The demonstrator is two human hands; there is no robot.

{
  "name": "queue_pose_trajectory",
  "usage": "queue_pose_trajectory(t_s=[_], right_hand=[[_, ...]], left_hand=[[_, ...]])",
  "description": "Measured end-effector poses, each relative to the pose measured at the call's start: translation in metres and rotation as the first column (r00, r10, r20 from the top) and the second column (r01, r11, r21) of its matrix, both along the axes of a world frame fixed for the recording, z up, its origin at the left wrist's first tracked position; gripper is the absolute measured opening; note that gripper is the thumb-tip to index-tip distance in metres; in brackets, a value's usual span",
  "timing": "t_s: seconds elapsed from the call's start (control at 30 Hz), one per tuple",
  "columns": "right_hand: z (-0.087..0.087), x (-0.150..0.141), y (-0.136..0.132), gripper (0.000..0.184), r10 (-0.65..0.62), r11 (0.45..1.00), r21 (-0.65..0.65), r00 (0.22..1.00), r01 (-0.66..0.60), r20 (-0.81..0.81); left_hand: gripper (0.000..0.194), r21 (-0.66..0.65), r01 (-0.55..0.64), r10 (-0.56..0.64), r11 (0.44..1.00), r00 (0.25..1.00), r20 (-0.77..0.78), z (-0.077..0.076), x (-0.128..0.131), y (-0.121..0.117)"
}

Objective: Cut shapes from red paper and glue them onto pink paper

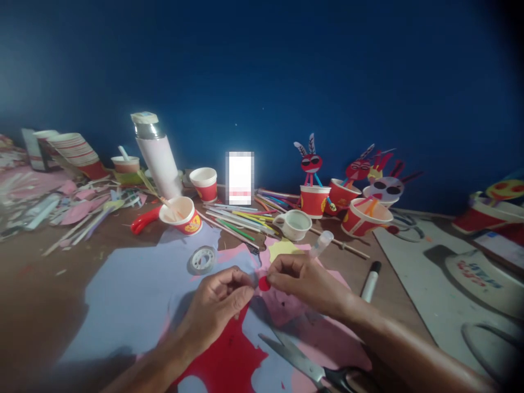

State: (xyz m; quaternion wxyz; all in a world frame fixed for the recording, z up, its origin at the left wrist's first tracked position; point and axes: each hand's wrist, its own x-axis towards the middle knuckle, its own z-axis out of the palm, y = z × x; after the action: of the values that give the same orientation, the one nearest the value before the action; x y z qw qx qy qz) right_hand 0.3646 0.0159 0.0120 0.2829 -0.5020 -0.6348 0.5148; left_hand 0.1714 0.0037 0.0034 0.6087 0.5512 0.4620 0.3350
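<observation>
One red disc in right hand, one tape roll, one marker

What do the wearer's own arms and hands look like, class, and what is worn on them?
The left hand and right hand are ungloved. The left forearm and right forearm are bare; no sleeve, watch or bracelet shows.

Red disc, one, centre; scissors, one pair, bottom; tape roll, one; flask, one, left; marker, one, right; paper faces, apparently four or five, right.
</observation>
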Motion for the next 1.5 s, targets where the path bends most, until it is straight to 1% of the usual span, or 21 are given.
queue_pose_trajectory(t_s=[0.17,0.3,0.37,0.43,0.47,0.53,0.6,0.67,0.73,0.83,1.0,1.17,1.27,1.33,1.4,1.47,1.5], right_hand=[[0.001,-0.007,-0.008,0.009,0.001,0.997,-0.075,0.997,-0.007,-0.075],[0.004,-0.008,-0.008,0.014,0.004,0.990,-0.142,0.992,-0.023,-0.127],[0.002,-0.009,-0.007,0.016,-0.020,0.991,-0.136,0.988,-0.001,-0.155],[-0.001,-0.010,-0.008,0.013,-0.050,0.997,-0.071,0.984,0.039,-0.169],[-0.003,-0.011,-0.009,0.010,-0.063,0.998,-0.017,0.984,0.061,-0.166],[-0.005,-0.012,-0.011,0.013,-0.063,0.989,0.123,0.988,0.081,-0.143],[-0.005,-0.011,-0.014,0.019,-0.019,0.956,0.288,0.995,0.048,-0.102],[-0.005,-0.010,-0.016,0.025,0.049,0.902,0.431,0.996,-0.012,-0.074],[-0.005,-0.008,-0.016,0.028,0.109,0.859,0.507,0.992,-0.063,-0.063],[-0.004,-0.006,-0.014,0.027,0.146,0.835,0.543,0.988,-0.093,-0.056],[-0.001,-0.006,-0.014,0.023,0.135,0.828,0.554,0.990,-0.086,-0.049],[0.000,-0.003,-0.015,0.022,0.192,0.829,0.538,0.981,-0.153,-0.017],[-0.001,-0.001,-0.015,0.020,0.219,0.832,0.529,0.975,-0.168,-0.035],[-0.002,-0.001,-0.015,0.017,0.220,0.855,0.493,0.973,-0.159,-0.067],[-0.002,-0.001,-0.014,0.012,0.203,0.896,0.422,0.972,-0.135,-0.120],[-0.004,0.000,-0.012,0.004,0.165,0.938,0.337,0.962,-0.085,-0.217],[-0.004,0.000,-0.011,0.004,0.142,0.954,0.294,0.950,-0.057,-0.277]], left_hand=[[0.020,-0.049,-0.001,0.004,0.999,0.999,0.049,0.002,0.003,-0.002],[0.020,-0.081,0.012,-0.005,0.997,0.996,0.085,-0.004,0.000,-0.002],[0.021,-0.110,0.022,-0.008,0.994,0.992,0.124,-0.009,-0.003,-0.002],[0.021,-0.132,0.023,-0.001,0.991,0.986,0.168,-0.013,-0.006,-0.002],[0.021,-0.144,0.026,0.002,0.989,0.982,0.191,-0.015,-0.006,-0.002],[0.021,-0.179,0.036,0.007,0.983,0.973,0.232,-0.016,-0.007,-0.002],[0.022,-0.227,0.053,0.009,0.972,0.965,0.262,-0.016,-0.006,-0.002],[0.022,-0.265,0.075,0.002,0.961,0.961,0.278,-0.015,-0.004,-0.002],[0.023,-0.289,0.098,-0.009,0.952,0.956,0.295,-0.014,-0.003,-0.003],[0.023,-0.322,0.115,-0.006,0.940,0.947,0.321,-0.013,-0.002,-0.004],[0.025,-0.338,0.146,-0.021,0.930,0.938,0.347,-0.014,-0.001,-0.004],[0.029,-0.328,0.182,-0.048,0.927,0.924,0.379,-0.017,0.000,-0.004],[0.029,-0.342,0.189,-0.037,0.920,0.914,0.405,-0.017,0.000,-0.004],[0.029,-0.352,0.179,-0.017,0.919,0.908,0.418,-0.016,0.000,-0.004],[0.028,-0.347,0.180,-0.013,0.920,0.902,0.432,-0.015,0.000,-0.005],[0.025,-0.346,0.179,-0.010,0.921,0.900,0.436,-0.015,0.000,-0.004],[0.023,-0.349,0.180,-0.010,0.920,0.899,0.437,-0.015,0.000,-0.004]])
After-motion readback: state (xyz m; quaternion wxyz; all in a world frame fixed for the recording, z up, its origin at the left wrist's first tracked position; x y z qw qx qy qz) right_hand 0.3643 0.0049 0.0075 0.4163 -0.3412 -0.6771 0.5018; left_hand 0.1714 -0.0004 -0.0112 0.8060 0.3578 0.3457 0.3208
